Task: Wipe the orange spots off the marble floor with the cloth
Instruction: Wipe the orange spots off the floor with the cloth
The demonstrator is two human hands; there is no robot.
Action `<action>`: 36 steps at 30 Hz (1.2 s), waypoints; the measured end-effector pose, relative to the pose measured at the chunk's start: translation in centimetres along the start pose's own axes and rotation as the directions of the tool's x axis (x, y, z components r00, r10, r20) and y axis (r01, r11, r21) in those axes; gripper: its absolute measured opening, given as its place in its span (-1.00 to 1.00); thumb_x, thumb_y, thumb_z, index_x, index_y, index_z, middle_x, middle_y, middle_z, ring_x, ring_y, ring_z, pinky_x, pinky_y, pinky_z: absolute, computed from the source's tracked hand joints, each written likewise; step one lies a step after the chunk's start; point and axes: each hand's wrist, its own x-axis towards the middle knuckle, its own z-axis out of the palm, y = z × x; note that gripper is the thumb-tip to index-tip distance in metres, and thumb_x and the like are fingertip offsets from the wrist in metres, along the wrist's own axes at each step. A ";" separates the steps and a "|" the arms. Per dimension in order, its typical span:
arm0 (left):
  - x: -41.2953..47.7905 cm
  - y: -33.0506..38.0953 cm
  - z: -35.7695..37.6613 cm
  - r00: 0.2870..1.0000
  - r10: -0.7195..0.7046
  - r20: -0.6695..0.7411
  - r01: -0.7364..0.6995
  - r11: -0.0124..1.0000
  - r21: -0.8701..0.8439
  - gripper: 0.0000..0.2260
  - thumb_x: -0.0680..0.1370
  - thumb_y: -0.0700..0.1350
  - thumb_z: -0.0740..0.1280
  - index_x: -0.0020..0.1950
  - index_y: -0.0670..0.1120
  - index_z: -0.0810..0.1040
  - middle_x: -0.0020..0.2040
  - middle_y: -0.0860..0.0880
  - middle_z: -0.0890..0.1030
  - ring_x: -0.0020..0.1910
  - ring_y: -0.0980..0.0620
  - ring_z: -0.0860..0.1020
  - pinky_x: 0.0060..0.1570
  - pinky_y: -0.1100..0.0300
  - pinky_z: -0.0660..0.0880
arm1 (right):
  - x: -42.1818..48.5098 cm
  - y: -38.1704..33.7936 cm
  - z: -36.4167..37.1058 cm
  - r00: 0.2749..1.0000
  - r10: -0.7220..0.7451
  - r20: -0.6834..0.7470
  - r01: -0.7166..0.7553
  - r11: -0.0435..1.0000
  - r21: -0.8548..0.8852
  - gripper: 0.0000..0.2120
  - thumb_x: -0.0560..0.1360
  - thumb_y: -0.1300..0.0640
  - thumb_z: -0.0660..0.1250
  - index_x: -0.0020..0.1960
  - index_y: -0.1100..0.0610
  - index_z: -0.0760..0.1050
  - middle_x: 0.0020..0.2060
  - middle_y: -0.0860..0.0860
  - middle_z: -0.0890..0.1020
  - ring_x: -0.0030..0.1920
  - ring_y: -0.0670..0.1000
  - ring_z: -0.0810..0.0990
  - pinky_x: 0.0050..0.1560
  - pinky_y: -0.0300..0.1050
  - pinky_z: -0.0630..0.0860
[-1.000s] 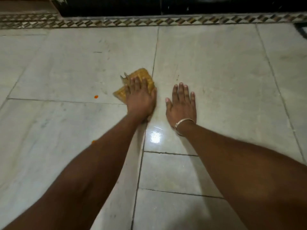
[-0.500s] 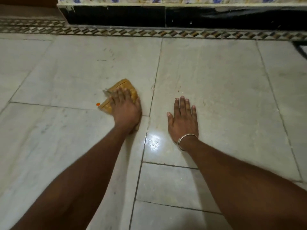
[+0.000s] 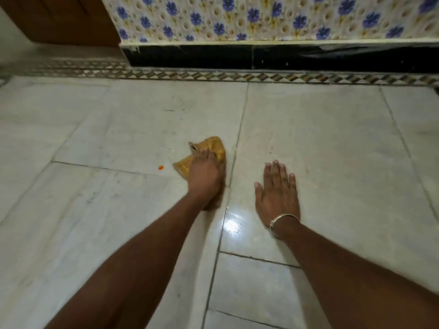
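Observation:
A crumpled yellow cloth lies on the pale marble floor, and my left hand presses down on it with fingers curled over its top. One small orange spot sits on the floor a short way to the left of the cloth, close to a tile joint. My right hand rests flat on the floor to the right, fingers spread, holding nothing; a metal bangle circles its wrist.
A patterned mosaic border runs along the far edge of the floor, below a black skirting and a wall of blue-flowered tiles. A brown wooden door stands at the top left. A bright glare shines between my arms.
The view has tilted up, showing the wall. My left hand slid the cloth left to the orange spot, then back right, leaving a gap. The right hand stayed planted.

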 end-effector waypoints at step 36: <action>0.1 -13.8 -11.0 0.771 -0.634 0.059 0.430 0.451 -0.782 -0.72 0.49 -0.12 0.36 0.12 -0.23 0.67 -0.02 -0.26 0.70 0.03 -0.28 0.67 -0.13 0.02 0.65 | 1.2 -11.6 2.2 0.979 -0.202 0.021 0.200 0.978 0.059 -0.32 0.62 -0.14 -0.24 0.63 0.22 -0.06 0.62 0.21 -0.02 0.63 0.18 -0.10 0.58 0.22 -0.13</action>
